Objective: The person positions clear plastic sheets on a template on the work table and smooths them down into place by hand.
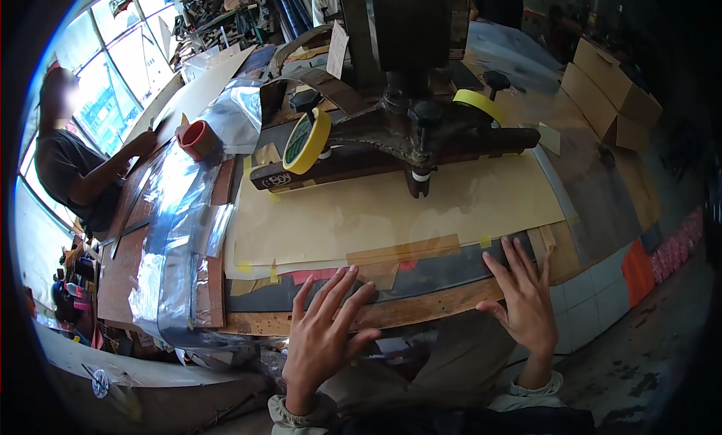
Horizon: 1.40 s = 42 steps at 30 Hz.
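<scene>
The left hand (pixel 325 333), at lower centre, is open, fingers spread, holding nothing; the right hand (pixel 524 303), at lower right, is likewise open and empty. Both reach the near edge of a dark mat (pixel 451 275); contact is unclear. On it, mid-frame, the tan sheet (pixel 376 217) appears already laid out, with brown tape (pixel 406 249) along its lower edge; anything left cannot be told. It looks long, smooth, faintly blotched, its far edge by a black bar (pixel 361 164).

The wooden bench (pixel 421 307) carries a dark mat (pixel 436 278), clear plastic sheeting (pixel 174 235) at left and 1 cardboard box (pixel 611 90) at right.
</scene>
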### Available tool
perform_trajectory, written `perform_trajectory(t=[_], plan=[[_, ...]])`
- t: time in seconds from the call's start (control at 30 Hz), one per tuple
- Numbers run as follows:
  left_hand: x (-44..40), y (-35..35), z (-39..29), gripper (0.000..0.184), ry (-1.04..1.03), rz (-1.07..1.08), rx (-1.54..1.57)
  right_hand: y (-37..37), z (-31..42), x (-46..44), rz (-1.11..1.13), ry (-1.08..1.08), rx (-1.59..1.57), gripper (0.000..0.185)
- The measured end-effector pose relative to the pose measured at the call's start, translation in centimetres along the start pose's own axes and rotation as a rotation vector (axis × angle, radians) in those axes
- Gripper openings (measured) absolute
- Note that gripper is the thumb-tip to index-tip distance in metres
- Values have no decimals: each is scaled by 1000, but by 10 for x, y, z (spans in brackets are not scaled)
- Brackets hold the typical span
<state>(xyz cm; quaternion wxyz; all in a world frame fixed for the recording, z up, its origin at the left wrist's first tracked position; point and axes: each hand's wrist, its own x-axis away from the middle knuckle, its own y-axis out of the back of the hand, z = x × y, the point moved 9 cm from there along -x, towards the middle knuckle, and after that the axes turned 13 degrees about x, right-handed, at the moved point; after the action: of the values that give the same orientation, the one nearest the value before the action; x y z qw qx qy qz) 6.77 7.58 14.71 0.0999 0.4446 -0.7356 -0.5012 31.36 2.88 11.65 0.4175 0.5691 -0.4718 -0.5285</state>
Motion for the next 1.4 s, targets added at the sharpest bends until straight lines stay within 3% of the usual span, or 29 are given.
perform_trajectory(t=[0.37, 0.8, 1.4], plan=[[-14, -11, 19, 43, 94, -23, -94, -4, -6, -24, -12, -66, 34, 77], [-11, -4, 32, 30, 59, -180, 103, 2, -6, -30, -35, -119, 20, 58], [-14, -2, 37, 34, 86, -165, 167, 6, -9, -41, -31, -142, 7, 46]])
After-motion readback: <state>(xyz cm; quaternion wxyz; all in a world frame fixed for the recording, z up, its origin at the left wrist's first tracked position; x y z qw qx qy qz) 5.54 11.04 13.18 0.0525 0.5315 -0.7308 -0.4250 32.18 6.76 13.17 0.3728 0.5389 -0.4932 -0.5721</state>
